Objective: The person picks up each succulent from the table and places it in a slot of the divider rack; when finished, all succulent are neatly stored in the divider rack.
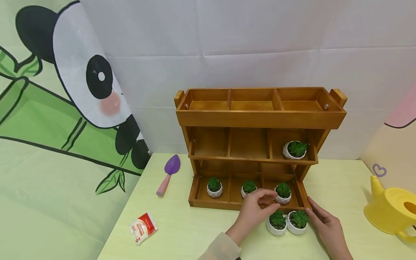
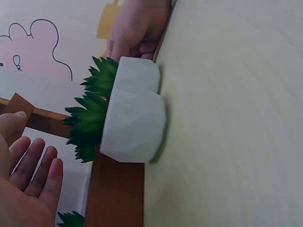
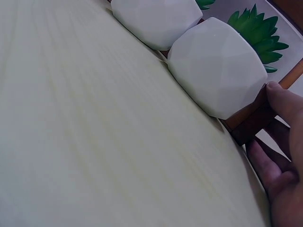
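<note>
A brown wooden three-tier shelf (image 1: 260, 119) stands on the table. My left hand (image 1: 257, 210) hovers at the front of its bottom tray, fingers apart from the thumb, beside a potted succulent (image 1: 283, 193) in the right compartment. In the left wrist view that hand (image 2: 31, 182) has loosely spread fingers and holds nothing. My right hand (image 1: 328, 227) grips the tray's front right corner between thumb and fingers; the right wrist view shows its thumb (image 3: 283, 99) against the wood. Two white-potted succulents, a left one (image 1: 276, 225) and a right one (image 1: 297, 224), sit before the tray.
More succulents sit in the bottom tray's left compartment (image 1: 214, 190) and middle one (image 1: 249, 187), and on the middle tier's right (image 1: 295, 150). A purple-and-pink trowel (image 1: 168, 175) and red-white packet (image 1: 143, 228) lie left; a yellow watering can (image 1: 390, 211) stands right.
</note>
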`<state>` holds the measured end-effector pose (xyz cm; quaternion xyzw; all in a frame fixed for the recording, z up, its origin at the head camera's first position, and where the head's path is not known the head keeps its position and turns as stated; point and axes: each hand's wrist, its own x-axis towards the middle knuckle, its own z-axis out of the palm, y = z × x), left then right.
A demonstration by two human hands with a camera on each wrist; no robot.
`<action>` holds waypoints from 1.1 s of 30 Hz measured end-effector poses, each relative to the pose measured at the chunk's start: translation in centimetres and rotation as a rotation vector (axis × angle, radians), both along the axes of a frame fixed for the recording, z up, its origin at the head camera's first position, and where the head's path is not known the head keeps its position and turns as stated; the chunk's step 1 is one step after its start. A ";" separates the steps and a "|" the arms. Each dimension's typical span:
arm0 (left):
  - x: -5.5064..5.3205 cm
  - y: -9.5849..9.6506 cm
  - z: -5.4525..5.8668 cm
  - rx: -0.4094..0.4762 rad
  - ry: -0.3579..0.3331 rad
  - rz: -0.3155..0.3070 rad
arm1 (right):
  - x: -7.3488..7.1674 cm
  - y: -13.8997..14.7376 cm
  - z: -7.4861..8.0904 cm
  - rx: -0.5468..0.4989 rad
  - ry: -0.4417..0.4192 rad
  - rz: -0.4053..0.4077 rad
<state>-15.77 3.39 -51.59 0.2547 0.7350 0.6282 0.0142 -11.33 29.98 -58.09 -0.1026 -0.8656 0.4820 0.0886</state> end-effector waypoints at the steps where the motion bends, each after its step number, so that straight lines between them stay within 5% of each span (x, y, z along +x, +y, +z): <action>1: 0.1 -0.1 -0.2 -0.003 -0.006 -0.001 | 0.0 0.0 0.0 -0.001 0.000 0.001; 12: 1.1 -1.4 -2.4 -0.121 -0.114 -0.005 | 0.0 -0.1 0.1 -0.001 0.005 0.003; 27: 1.8 -2.1 -3.7 -0.119 -0.055 -0.014 | 0.1 0.0 0.1 -0.015 0.001 -0.001; 33: 1.9 -1.8 -4.2 -0.197 -0.031 -0.031 | 0.1 -0.1 0.0 -0.008 0.017 0.001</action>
